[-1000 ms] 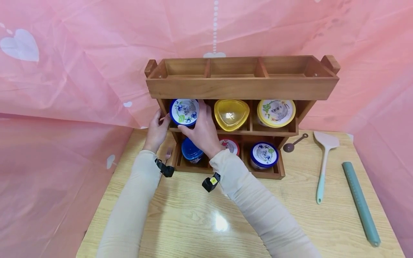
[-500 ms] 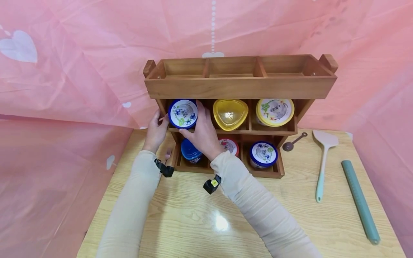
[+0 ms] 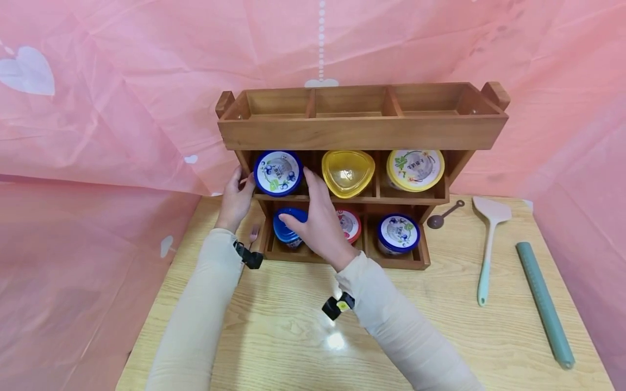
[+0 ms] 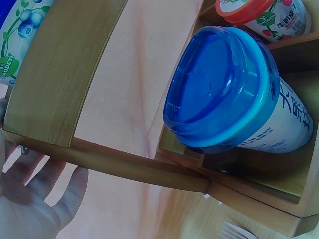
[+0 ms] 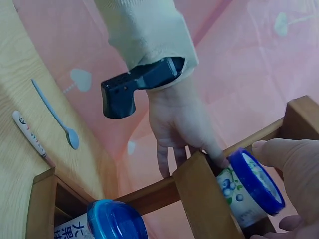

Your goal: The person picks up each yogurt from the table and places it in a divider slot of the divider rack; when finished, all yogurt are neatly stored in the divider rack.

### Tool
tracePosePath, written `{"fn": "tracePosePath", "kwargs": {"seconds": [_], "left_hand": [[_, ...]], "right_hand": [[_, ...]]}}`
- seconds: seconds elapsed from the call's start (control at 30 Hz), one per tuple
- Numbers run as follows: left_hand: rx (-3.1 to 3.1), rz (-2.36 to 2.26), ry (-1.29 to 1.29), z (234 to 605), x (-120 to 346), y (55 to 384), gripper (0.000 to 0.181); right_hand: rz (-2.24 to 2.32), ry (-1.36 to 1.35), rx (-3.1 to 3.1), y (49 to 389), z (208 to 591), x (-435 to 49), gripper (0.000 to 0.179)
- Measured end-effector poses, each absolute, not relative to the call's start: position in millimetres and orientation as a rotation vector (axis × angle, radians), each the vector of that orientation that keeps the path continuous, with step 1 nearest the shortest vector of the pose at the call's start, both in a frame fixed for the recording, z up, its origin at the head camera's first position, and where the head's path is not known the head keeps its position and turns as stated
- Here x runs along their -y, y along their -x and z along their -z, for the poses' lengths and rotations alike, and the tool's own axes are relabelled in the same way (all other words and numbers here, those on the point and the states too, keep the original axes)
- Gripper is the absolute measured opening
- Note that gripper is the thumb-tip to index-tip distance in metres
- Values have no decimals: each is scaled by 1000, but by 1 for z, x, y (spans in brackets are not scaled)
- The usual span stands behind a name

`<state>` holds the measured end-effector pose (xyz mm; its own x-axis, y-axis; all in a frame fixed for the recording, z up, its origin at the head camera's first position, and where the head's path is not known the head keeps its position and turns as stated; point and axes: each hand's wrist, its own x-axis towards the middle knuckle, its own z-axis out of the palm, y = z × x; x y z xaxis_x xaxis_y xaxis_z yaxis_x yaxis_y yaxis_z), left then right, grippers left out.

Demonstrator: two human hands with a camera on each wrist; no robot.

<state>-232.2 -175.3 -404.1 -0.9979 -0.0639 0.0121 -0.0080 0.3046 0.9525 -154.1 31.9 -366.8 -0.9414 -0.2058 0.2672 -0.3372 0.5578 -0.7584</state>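
A blue-lidded tub with blueberry pictures [image 3: 279, 172] stands in the left compartment of the middle tier of a wooden shelf [image 3: 362, 134]. My left hand [image 3: 235, 203] holds the shelf's left side; in the right wrist view its thumb reaches the tub and its other fingers pass outside the board. My right hand [image 3: 320, 225] is just right of and below this tub, fingers extended, thumb spread, holding nothing. Under that thumb, a tub with a domed blue lid [image 4: 214, 89] sits in the lower tier. A red-lidded tub [image 3: 348, 225] is partly covered by my right hand.
A yellow triangular-lidded container [image 3: 348, 174] and a yellow-lidded tub [image 3: 415, 170] share the middle tier. Another blue-lidded tub [image 3: 398, 232] is lower right. A brown scoop [image 3: 437, 221], a spatula [image 3: 489, 244] and a green rolling-pin-like rod [image 3: 545, 304] lie right; a fork [image 3: 254, 233] lies left.
My right hand has let go of the blueberry tub and drawn back, down and to the right. The left hand stays at the shelf's side.
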Motion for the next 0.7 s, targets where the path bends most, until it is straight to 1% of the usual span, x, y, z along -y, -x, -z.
{"fn": "tracePosePath", "kwargs": {"seconds": [0.27, 0.53, 0.7], "left_hand": [[2498, 1824, -73, 403, 177, 232, 49], [2488, 1812, -53, 405, 174, 235, 48], [2460, 1814, -85, 405, 174, 227, 51]], "right_hand": [[-1416, -449, 2675, 127, 370, -54, 91], [-1425, -454, 2651, 115, 374, -70, 89], [-1444, -439, 2648, 107, 378, -80, 88]]}}
